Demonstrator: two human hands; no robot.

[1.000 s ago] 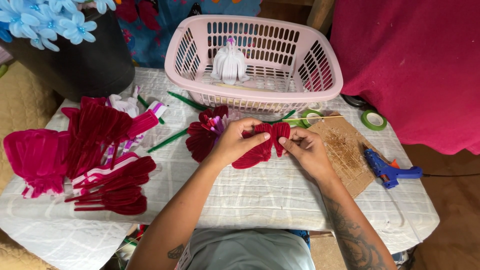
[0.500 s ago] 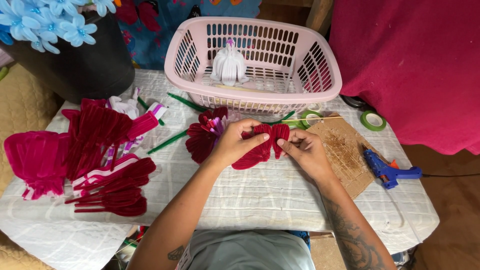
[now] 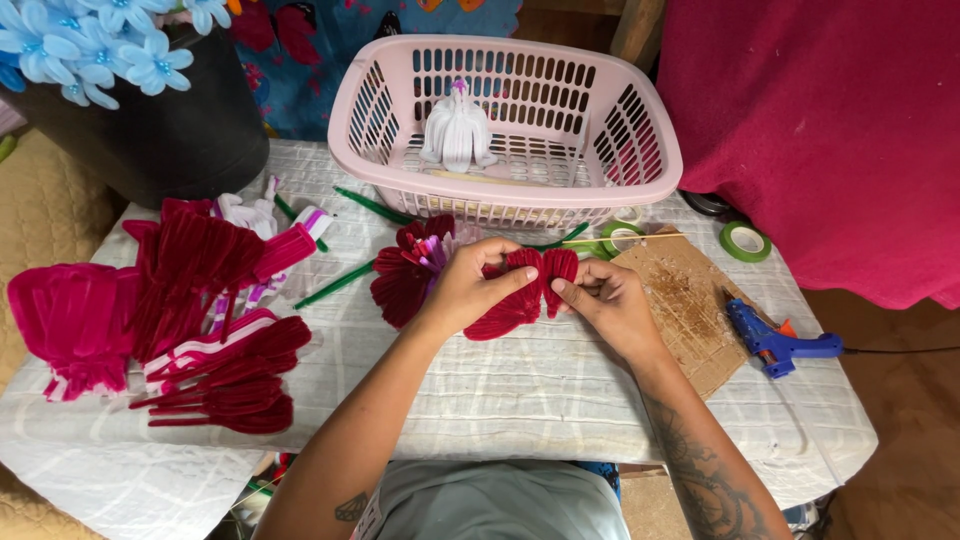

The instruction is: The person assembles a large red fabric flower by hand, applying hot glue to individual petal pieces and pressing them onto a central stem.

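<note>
white tablecloth (image 3: 520, 390), red petal (image 3: 520, 295) between both hands' fingers (image 3: 500, 285)

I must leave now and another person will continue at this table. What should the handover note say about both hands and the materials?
Left hand and right hand: both pinch one dark red fuzzy petal piece above the table.
A finished-looking red flower lies just left of it.
Loose red petals are piled at the left.
One white flower stands in the pink basket.
The blue glue gun lies at the right by the cardboard, untouched.
Left: the held piece is not yet joined to anything.
</note>
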